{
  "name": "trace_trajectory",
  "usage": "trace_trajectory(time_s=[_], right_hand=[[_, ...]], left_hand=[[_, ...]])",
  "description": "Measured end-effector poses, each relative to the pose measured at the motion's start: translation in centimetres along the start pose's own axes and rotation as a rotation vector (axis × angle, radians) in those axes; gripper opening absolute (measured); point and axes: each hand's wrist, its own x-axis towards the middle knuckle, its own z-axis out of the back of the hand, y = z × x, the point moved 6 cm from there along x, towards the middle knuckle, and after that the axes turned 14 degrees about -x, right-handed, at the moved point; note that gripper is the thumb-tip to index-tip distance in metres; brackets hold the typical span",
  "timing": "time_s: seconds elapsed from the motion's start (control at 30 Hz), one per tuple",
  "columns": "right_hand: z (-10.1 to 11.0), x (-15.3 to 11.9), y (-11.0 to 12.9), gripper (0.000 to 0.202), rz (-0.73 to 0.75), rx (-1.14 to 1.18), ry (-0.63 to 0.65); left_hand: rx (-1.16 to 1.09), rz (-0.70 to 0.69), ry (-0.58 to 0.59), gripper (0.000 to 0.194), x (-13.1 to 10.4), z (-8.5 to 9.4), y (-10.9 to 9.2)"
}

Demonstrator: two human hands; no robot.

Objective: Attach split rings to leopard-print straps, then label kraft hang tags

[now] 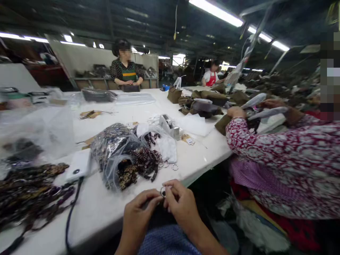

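Observation:
A small round metal ring (161, 190) is held between my two hands, just off the table's front edge. My right hand (183, 203) is closed, with thumb and fingers pinching the ring's right side. My left hand (140, 209) is also closed in a pinch, its fingertips at the ring's left side. Something small and dark shows inside the ring, too small to name. Beyond my hands, several loose metal rings (175, 167) lie on the table beside a bundle of brown beaded strands (146, 161). These strands spill from a clear plastic bag (110, 177) with leopard-print pieces in it.
A white box (79, 165) with a black cable stands left on the white table (106, 209). Dark strands (29, 198) pile at far left. Behind the bag is a tape dispenser (169, 126). A co-worker's patterned sleeve (265, 141) is close on my right; two people work farther back.

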Motion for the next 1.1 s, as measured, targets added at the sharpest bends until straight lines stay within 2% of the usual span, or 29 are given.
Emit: trace_trajectory(time_s=[0.2, 0.33, 0.43, 0.57, 0.67, 0.73, 0.8, 0.87, 0.93, 1.0, 1.03, 1.1], right_hand=[[-0.8, -0.1, -1.2, 0.027, -0.093, 0.15, 0.048], [-1.6, -0.6, -1.6, 0.035, -0.115, 0.215, 0.054], [-1.5, -1.0, -1.5, 0.033, -0.042, 0.147, 0.004], [-1.1, -1.3, -1.2, 0.025, 0.144, -0.048, -0.085], [-0.8, -1.1, -1.1, 0.025, 0.26, -0.133, -0.111], [-0.5, -0.8, -1.5, 0.026, 0.247, -0.119, -0.1], [-0.1, -0.3, -2.2, 0.027, 0.142, -0.043, -0.073], [0.4, 0.0, -3.1, 0.032, 0.011, 0.065, -0.066], [0.9, 0.1, -3.7, 0.038, -0.073, 0.157, -0.087], [1.3, 0.1, -4.0, 0.043, -0.102, 0.201, -0.111], [1.4, 0.1, -4.0, 0.045, -0.103, 0.208, -0.114], [1.4, 0.0, -4.1, 0.046, -0.094, 0.203, -0.109]], left_hand=[[0.022, -0.043, 0.049, 0.01, 0.3, 0.0, -0.8], [0.021, -0.068, 0.003, 0.011, 0.6, 0.3, -1.3], [-0.029, 0.054, 0.004, 0.015, 0.8, 0.3, -1.0], [-0.217, 0.236, 0.029, 0.021, 0.8, -0.5, 0.0], [-0.341, 0.294, 0.039, 0.029, 0.7, -1.3, 0.9], [-0.341, 0.285, 0.077, 0.034, 1.1, -1.8, 1.2], [-0.253, 0.232, 0.129, 0.037, 2.2, -1.9, 1.0], [-0.062, 0.089, 0.135, 0.035, 4.3, -1.3, 0.0], [0.245, -0.139, 0.093, 0.028, 7.2, -0.6, -1.7], [0.631, -0.32, 0.085, 0.03, 10.4, -0.6, -3.1], [0.799, -0.356, 0.114, 0.034, 12.0, -0.9, -3.4], [0.965, -0.365, 0.188, 0.038, 14.9, -1.5, -3.5]])
